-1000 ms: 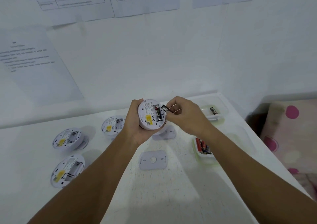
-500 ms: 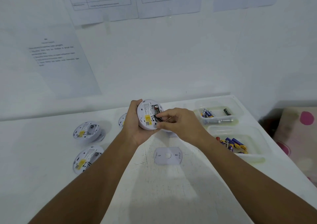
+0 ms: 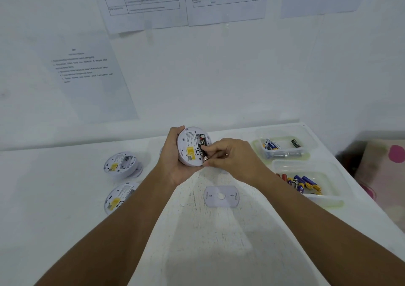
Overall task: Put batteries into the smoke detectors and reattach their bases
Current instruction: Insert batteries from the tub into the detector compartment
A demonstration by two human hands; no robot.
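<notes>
Currently my left hand [image 3: 175,165] grips the round white plastic smoke detector [image 3: 190,146] at the centre of the frame, open back tilted toward me, above the white table [image 3: 219,242]. My right hand [image 3: 232,158] is pressed against it, fingers curled; its fingertips [image 3: 207,152] pinch the lower end of a black cylindrical battery [image 3: 202,146] that lies in the compartment beside the yellow label. A second cell appears to sit alongside it, though I cannot confirm that.

Risks as I judge them:
- The lower end of the battery looks not fully seated. If I let go early, the contact spring could push it out.
- Polarity cannot be read from here. A reversed cell would leave the unit dead.
- The detector is held only by one hand, clear of the table. Hard pressing could twist it loose.

The flat white plastic base plate [image 3: 221,195] lies on the table just below my hands, not yet attached. Two more open white detectors [image 3: 120,164] rest at middle left of the frame. Two clear plastic trays at right hold loose batteries: the nearer tray [image 3: 328,176] and the farther tray [image 3: 306,136]. A stray elbow could knock the nearer tray, which sits close to the table edge.
</notes>
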